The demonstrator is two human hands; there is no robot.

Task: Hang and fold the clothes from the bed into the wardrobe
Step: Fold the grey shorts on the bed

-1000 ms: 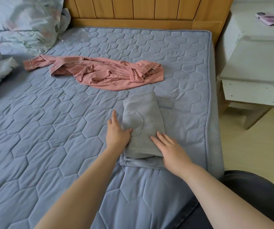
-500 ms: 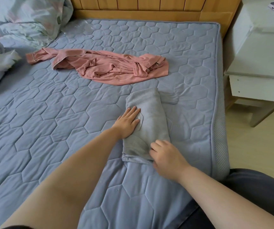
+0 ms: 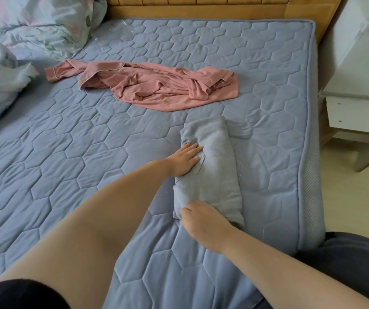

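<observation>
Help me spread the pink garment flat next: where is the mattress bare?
Widest bare patch: mattress left of the left hand and folded grey garment, nearer than the pink garment. A narrower strip between it and the headboard. Bedding crowds the far-left corner.

The folded grey cloth garment (image 3: 212,170) in front of you is soft and matt, with a slightly fuzzy face and a stitched patch pocket. The crumpled pink cloth garment (image 3: 156,92) looks thinner and smoother to you, falling in fine creases, with pale piping along its edges. You see both on the blue-grey quilted mattress cover (image 3: 90,152), matt cloth stitched in hexagons and puffed between the seams. Its grey side panel (image 3: 311,175) is an open mesh weave. The pale floral bedding (image 3: 45,23) is thin, crinkled cloth. The yellowish wooden headboard (image 3: 201,10) has a faint satin sheen. The white bedside cabinet (image 3: 357,63) looks smooth, matt and painted. The pale floor (image 3: 357,208) looks smooth.
</observation>
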